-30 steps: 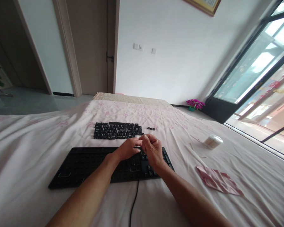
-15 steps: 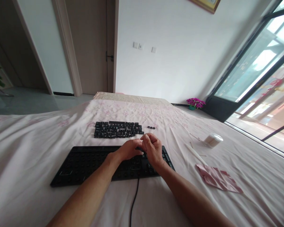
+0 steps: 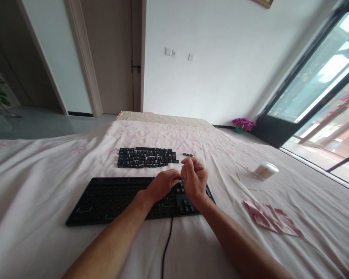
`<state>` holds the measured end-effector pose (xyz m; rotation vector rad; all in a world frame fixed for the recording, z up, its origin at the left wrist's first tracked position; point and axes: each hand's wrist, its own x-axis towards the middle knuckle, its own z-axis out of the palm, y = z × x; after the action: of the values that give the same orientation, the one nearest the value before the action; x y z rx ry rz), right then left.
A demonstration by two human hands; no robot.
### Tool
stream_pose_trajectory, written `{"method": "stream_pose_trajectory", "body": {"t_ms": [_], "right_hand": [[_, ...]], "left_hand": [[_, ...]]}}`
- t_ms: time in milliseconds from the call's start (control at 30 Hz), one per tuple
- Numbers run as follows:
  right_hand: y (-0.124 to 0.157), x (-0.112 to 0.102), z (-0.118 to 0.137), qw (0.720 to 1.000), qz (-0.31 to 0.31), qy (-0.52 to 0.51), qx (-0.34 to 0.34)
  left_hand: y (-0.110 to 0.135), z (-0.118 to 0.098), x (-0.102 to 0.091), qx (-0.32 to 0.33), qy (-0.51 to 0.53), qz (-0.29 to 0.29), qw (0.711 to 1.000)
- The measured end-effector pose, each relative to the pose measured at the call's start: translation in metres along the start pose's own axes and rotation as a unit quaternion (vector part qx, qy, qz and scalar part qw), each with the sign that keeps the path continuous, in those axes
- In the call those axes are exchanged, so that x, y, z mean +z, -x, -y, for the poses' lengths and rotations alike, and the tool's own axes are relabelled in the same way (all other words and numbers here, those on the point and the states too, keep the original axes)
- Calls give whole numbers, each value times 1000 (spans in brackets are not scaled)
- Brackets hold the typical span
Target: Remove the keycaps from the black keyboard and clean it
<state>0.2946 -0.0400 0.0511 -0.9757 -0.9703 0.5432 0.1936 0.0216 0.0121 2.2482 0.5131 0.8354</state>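
Note:
A black keyboard [image 3: 110, 198] lies on the pink flowered cloth, most of its left and middle part bare of keycaps. Keys still sit in its right section, partly behind my hands. My left hand [image 3: 163, 185] is closed in a pinch over the upper right of the keyboard. Close beside it, my right hand [image 3: 195, 181] is curled with thumb against fingers. The fingertips of both nearly meet, and whatever lies between them is too small or hidden to name. Beyond the keyboard, loose black keycaps [image 3: 145, 159] are laid out in rows, with a few more keycaps [image 3: 187, 154] to their right.
A clear tub of cotton swabs [image 3: 266, 170] stands at the right, with loose swabs [image 3: 242, 166] near it. Closer to me lies a crumpled pink cloth [image 3: 272, 217]. The keyboard's cable [image 3: 165, 248] runs toward me between my forearms.
My hands have drawn slightly apart, the right one shifting right and uncovering more keys. My left fingers are now more tightly closed. The whole view has shifted a little.

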Motion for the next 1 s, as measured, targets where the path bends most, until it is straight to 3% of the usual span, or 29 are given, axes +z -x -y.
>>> {"method": "stream_pose_trajectory", "body": {"t_ms": [267,400,500,600,733,833,1000], "right_hand": [[-3,-14,-7,997,21,62,-32],[-16,-26,0,976,79,193,-57],[-27,-35,7,916,184,352,-52],[-32,-44,11,826,286,484,-41],[-31,-50,12,730,370,574,-34],[-30,-50,13,700,404,588,-33],[-29,-47,17,688,440,575,-55]], "left_hand": [[-3,5,-2,-24,41,5,999],[-4,10,1,-54,80,-5,995],[-4,12,1,-62,57,-44,995],[-4,10,-1,-56,12,-75,996],[-4,8,-2,-69,1,-89,994],[-4,8,-1,-76,2,-84,994],[-4,9,-1,-67,-2,-86,994]]}}
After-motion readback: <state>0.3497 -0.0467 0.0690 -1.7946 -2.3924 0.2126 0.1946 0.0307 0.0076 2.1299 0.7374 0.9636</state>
